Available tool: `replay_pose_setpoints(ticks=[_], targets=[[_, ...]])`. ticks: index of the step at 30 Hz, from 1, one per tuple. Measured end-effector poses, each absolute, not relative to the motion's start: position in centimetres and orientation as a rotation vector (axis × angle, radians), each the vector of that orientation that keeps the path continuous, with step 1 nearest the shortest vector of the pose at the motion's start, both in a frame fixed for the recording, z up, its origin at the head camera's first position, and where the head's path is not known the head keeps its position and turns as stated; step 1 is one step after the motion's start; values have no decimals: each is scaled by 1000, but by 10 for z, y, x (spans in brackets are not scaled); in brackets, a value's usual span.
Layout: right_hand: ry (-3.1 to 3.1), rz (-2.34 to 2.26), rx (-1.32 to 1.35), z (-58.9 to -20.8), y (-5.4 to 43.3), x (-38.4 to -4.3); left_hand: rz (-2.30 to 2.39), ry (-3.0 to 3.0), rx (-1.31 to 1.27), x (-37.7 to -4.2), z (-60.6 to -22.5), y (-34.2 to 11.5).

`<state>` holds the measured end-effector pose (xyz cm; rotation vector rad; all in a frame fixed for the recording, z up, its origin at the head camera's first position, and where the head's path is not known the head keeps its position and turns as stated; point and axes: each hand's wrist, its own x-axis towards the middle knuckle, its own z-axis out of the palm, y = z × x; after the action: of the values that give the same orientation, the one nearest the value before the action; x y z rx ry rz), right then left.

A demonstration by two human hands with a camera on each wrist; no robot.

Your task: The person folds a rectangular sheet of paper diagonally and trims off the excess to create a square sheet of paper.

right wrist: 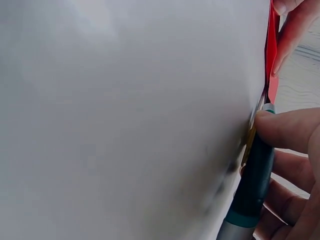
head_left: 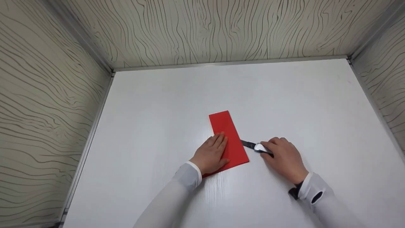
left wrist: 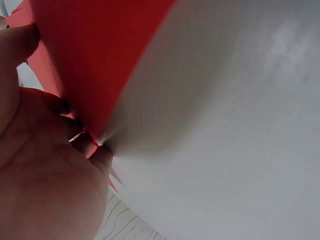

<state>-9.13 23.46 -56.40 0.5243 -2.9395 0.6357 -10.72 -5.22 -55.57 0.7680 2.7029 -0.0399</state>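
Note:
A folded sheet of red paper (head_left: 232, 144) lies slanted on the white table. My left hand (head_left: 210, 154) rests on its left part, fingers extended across the paper and the thumb near the lower edge. In the left wrist view, the red paper (left wrist: 95, 60) bows up beside the left hand (left wrist: 50, 165). My right hand (head_left: 284, 158) grips a utility knife (head_left: 261, 148) by its handle, right of the paper. The dark blade (head_left: 247, 144) reaches the paper's right edge, where its tip is hidden. The right wrist view shows the thumb on the knife's dark green handle (right wrist: 255, 175).
The white tabletop (head_left: 158, 104) extends around the paper and both hands. Wood-grain panels (head_left: 221, 31) with grey metal edging stand at the back, left and right. A black strap (head_left: 295, 191) circles the right wrist.

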Motion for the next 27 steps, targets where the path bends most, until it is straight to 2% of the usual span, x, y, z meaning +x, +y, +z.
replay_pose_setpoints(ticks=[11,27], targets=[[-2950,665,479,-564,242,-91,-42,2698,777,-107,-555,-53],[-2913,660,570,-565,229,-97,44,2646,810,-109,-554,-56]])
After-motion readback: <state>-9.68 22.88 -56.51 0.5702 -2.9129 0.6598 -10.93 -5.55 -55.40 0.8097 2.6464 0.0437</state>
